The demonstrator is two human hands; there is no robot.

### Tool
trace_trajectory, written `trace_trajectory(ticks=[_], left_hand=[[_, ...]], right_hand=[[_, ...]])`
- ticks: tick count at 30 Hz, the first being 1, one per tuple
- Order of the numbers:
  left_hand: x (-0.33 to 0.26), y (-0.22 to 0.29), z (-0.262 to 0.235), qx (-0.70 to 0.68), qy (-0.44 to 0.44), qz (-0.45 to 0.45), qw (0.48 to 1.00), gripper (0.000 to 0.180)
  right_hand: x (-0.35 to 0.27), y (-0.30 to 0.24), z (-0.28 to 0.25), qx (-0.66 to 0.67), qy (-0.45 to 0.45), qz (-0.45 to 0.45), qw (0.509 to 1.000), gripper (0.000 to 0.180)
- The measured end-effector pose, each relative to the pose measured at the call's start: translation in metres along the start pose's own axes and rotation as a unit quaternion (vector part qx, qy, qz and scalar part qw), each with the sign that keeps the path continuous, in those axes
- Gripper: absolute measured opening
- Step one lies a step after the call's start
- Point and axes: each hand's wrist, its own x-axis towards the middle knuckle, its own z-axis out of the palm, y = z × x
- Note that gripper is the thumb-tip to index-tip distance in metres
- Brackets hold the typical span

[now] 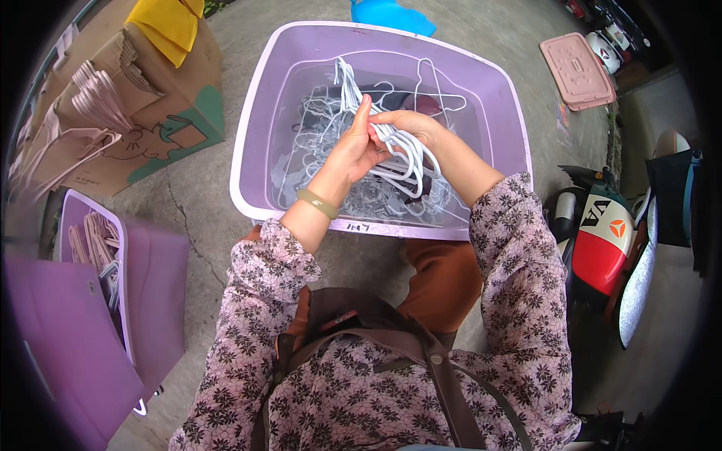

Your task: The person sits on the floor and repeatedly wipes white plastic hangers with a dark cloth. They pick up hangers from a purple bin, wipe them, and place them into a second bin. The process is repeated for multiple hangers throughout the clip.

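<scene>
A bundle of white clothes hangers [410, 156] is held over a large lilac plastic tub [245, 143]. My left hand [356, 152] grips the bundle from the left, thumb pointing up, its fingers partly hidden behind the hangers. From the right, my right hand [412, 126] wraps its fingers over the same bundle. The hanger ends fan out below the right hand, and more stick up beyond the left. Inside the tub lies a tangled heap of pale hangers [320, 124], seemingly in clear water. One white hanger [444, 94] leans upright near the tub's far right side.
To the left stands a cardboard box [177, 139] with light hangers [101, 98] and a yellow cloth [169, 30] on it. Below it, a purple bin [154, 278] holds more hangers. A pink lid [577, 71] lies at the far right, and a red-and-white scooter [602, 255] stands nearer.
</scene>
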Motion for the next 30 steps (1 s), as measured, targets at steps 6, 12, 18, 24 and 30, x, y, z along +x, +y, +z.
trace_trajectory(ticks=[6,12,18,24,30], left_hand=[[-0.025,0.032,-0.015,0.054,0.081,0.024,0.995,0.051],[-0.038,0.051,-0.023,-0.07,0.013,0.051,0.996,0.044],[-0.041,0.072,-0.012,-0.141,-0.071,0.048,0.986,0.03],[-0.027,0.077,0.001,-0.215,-0.066,0.061,0.973,0.024],[-0.02,0.07,-0.002,-0.211,-0.033,0.089,0.973,0.022]], right_hand=[[0.032,-0.007,0.045,-0.106,0.052,-0.033,0.992,0.016],[0.046,-0.02,0.091,-0.367,0.165,-0.097,0.91,0.035],[0.044,-0.065,0.09,-0.62,0.232,-0.142,0.736,0.052],[0.046,-0.052,-0.008,-0.268,0.245,-0.456,0.813,0.043],[0.072,0.114,-0.117,-0.8,0.221,0.053,0.556,0.076]])
